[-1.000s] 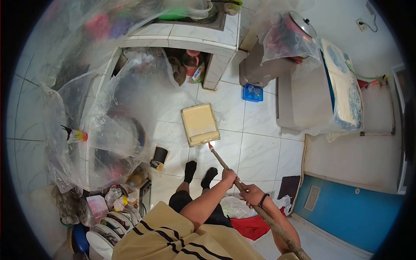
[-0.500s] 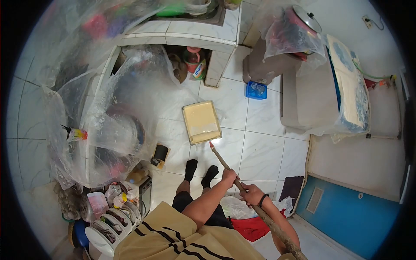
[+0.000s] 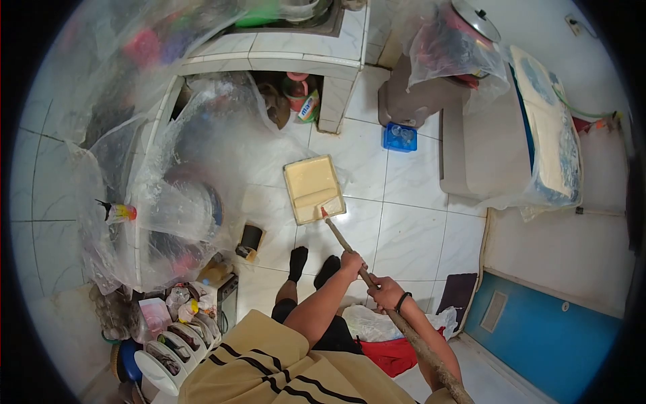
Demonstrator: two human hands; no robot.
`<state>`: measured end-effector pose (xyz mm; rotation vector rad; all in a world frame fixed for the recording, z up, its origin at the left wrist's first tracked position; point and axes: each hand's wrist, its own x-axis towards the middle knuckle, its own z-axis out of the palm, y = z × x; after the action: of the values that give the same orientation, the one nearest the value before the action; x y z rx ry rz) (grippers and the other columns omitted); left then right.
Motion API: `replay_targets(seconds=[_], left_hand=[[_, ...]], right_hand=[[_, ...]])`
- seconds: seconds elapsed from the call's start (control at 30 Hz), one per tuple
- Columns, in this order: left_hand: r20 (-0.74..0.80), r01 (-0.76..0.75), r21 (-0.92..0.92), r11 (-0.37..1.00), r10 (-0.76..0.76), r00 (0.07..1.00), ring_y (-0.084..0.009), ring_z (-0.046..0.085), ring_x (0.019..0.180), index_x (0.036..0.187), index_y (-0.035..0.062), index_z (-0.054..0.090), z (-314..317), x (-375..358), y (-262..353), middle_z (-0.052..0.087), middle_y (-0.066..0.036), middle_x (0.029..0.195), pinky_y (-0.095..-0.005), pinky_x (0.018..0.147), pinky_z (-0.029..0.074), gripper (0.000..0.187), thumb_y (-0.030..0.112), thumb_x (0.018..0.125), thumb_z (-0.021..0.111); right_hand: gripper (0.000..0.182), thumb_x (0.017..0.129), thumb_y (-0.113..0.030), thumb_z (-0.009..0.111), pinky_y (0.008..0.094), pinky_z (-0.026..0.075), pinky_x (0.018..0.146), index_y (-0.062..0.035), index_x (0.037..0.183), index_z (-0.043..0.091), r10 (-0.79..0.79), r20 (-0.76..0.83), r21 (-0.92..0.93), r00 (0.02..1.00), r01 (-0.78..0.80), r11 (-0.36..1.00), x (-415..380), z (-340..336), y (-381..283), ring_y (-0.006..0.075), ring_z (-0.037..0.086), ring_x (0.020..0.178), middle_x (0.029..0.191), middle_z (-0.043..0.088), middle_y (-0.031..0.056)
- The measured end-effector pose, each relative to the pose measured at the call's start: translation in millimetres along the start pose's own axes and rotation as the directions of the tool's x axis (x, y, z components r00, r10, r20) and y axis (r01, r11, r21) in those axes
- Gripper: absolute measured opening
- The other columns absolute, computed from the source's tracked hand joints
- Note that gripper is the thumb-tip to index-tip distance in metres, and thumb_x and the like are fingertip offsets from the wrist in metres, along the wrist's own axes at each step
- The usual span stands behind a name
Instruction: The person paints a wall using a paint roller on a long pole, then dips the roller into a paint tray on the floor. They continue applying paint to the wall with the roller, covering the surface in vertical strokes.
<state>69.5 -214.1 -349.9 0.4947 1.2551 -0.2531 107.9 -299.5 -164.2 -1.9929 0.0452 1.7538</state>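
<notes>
So the main thing here is a long wooden pole (image 3: 383,303) with a paint roller on the end, running diagonally from the near right corner of the view up toward the middle of the floor. Its far tip sits right at the near edge of a paint tray (image 3: 311,188) full of cream-colored paint, which lies flat on the white floor tiles (image 3: 404,236) about mid-scene.

Both hands are on the pole. The left hand (image 3: 351,260) is wrapped around it further along, closer to the tray, fingers curled shut on the wood. The right hand (image 3: 386,293) grips it just behind, nearer the body, also closed tight, with a dark band on the wrist. The two hands are close together but not touching.

Below them you can see two feet in black socks (image 3: 311,264) planted on the tiles, just near of the tray.

Going outward: a small black cup-looking thing (image 3: 250,239) sits on the floor left of the feet. Big clear plastic sheeting (image 3: 182,168) is draped over the counter and shelves on the left. A blue container (image 3: 400,137) sits on the floor past the tray, to the right. Far right there's an appliance wrapped in plastic (image 3: 538,121), and a blue door panel (image 3: 545,330) at near right. Red cloth (image 3: 390,353) lies on the floor by the legs.
</notes>
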Motion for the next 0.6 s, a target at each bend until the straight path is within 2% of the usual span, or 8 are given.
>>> replay_targets(seconds=[0.27,0.4,0.47,0.5,0.6], left_hand=[[0.01,-0.041,0.001,0.999,0.041,0.999,-0.0183,0.043,0.052,0.088,0.003,0.036,5,-12,16,0.042,-0.009,0.068,-0.0339,0.044,0.044,0.008,0.01,0.091,0.037],[0.011,-0.049,-0.027,0.998,0.049,0.999,-0.0187,0.043,0.051,0.088,0.0022,0.036,15,-41,12,0.042,-0.009,0.067,-0.0339,0.044,0.044,0.008,0.01,0.09,0.037],[0.029,0.0,-0.108,0.994,0.003,1.0,-0.0211,0.045,0.048,0.083,0.0005,0.038,17,-46,8,0.043,-0.009,0.063,-0.0358,0.045,0.045,0.016,0.015,0.091,0.038],[0.023,0.017,-0.158,0.987,-0.014,1.0,-0.0229,0.047,0.047,0.079,-0.0007,0.04,21,-54,10,0.044,-0.01,0.061,-0.0372,0.044,0.046,0.021,0.017,0.091,0.039],[0.009,0.021,-0.244,0.97,-0.019,1.0,-0.0252,0.048,0.046,0.076,-0.0012,0.041,34,-82,18,0.045,-0.011,0.059,-0.0382,0.043,0.046,0.03,0.024,0.092,0.039]], right_hand=[[0.054,0.085,-0.012,0.053,0.0288,0.043,0.037,-0.0061,0.137,0.037,-0.044,0.006,0.039,0.999,0.044,0.998,-1,-4,-1,0.0111,0.048,0.042,0.056,0.045,0.0009],[0.052,0.086,-0.013,0.052,0.028,0.043,0.037,-0.0064,0.136,0.039,-0.055,0.005,0.022,0.998,0.055,0.998,-40,-7,-10,0.0104,0.047,0.042,0.057,0.045,-0.0002],[0.051,0.087,-0.013,0.052,0.0277,0.043,0.038,-0.0068,0.136,0.039,-0.079,0.009,0.004,0.997,0.079,0.997,-63,-11,-13,0.0101,0.047,0.042,0.057,0.044,-0.0007],[0.053,0.084,-0.009,0.051,0.0286,0.044,0.038,-0.0019,0.135,0.038,-0.085,0.004,0.004,0.996,0.085,0.996,-72,-14,-12,0.0133,0.051,0.042,0.061,0.053,0.0061],[0.055,0.085,-0.009,0.051,0.0289,0.043,0.038,-0.0005,0.137,0.034,-0.097,0.03,0.001,0.995,0.097,0.995,-105,-22,-19,0.0124,0.05,0.042,0.06,0.051,0.0043]])
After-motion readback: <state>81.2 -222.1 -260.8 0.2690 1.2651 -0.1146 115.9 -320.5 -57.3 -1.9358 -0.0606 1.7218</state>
